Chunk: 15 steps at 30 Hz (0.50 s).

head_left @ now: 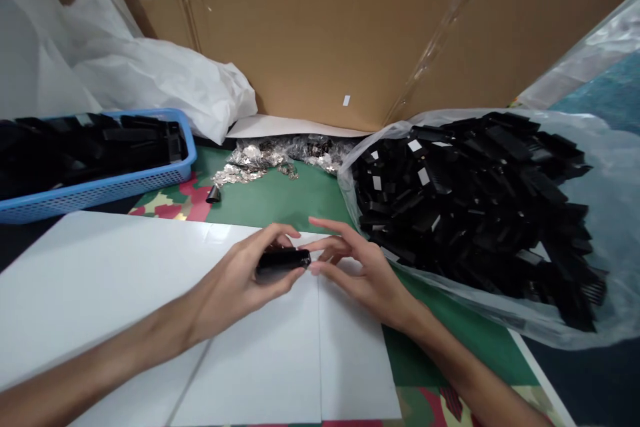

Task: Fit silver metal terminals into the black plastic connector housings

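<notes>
Black part [283, 260] apparently worked at its end
It is gripped by the left hand [239, 283]; the right hand's [374, 277] hold cannot be told. Steadiness seems required next.

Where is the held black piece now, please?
Near the centre of the head view, the black piece is in the left hand, its right end beside the right hand.
</notes>
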Available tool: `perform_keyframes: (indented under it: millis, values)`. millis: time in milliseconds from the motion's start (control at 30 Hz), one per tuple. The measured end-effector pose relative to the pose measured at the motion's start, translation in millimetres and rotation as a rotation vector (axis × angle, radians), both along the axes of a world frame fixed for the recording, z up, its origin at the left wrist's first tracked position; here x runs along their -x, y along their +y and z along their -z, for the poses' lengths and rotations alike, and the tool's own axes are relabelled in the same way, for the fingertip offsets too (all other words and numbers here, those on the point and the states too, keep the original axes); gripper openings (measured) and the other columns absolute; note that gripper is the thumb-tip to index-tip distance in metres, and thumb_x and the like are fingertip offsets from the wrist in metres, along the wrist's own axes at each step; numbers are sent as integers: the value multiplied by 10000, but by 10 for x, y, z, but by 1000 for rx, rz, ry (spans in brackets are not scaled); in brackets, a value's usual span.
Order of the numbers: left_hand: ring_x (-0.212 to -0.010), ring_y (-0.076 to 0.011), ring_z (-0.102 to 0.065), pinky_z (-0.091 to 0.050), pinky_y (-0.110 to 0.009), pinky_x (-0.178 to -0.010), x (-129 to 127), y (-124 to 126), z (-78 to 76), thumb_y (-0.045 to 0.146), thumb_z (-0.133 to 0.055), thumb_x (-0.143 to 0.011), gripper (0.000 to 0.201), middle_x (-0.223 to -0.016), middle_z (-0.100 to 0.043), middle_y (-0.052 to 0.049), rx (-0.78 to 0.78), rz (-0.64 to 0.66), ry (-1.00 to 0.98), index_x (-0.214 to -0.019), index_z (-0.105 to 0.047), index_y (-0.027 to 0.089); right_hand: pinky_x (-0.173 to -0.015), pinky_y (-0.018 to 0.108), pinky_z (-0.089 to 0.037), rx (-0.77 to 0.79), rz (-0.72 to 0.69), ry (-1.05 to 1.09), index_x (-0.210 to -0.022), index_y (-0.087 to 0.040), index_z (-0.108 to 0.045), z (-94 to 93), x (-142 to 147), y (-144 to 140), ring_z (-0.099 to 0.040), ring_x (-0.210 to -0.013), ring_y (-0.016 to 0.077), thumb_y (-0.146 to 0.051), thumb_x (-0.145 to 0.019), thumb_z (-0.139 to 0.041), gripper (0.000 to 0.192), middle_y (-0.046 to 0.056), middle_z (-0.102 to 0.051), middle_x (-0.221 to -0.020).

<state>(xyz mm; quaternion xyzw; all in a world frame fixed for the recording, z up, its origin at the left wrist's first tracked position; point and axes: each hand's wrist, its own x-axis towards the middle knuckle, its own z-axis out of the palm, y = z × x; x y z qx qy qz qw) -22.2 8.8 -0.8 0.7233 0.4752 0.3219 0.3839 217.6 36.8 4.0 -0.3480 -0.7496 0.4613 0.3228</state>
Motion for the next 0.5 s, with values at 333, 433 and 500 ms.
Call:
perform_keyframes:
  millis: [333,433,500]
  values:
    - [-1042,-209,-627,-512,-382,-964,-29,-77,-190,371,-577,-1016,380,-1084,-619,-31,-62,106,93,-1391,-552,318,-732,293,-552,-255,257,-88,-1122,-249,-691,16,172,251,-694,-858,173,-269,-1010,-629,130,24,-719,-967]
    - [-1095,-203,-611,-494,-354,-986,-1,-89,-297,358,-473,-1065,247,-1121,-618,-39,-74,186,47,-1257,-601,270,-755,324,-528,-261,217,-233,-1027,-223,-683,30,472,529,-656,-942,214,-235,-979,-649,61,38,-697,-964]
    - [-1083,-198,-615,-492,-331,-968,22,-103,-333,343,-453,-1069,206,-1124,-628,-40,-92,239,19,-1196,-584,247,-821,360,-507,-320,162,-342,-967,-204,-665,29,745,720,-619,-964,233,-195,-940,-691,38,40,-664,-946]
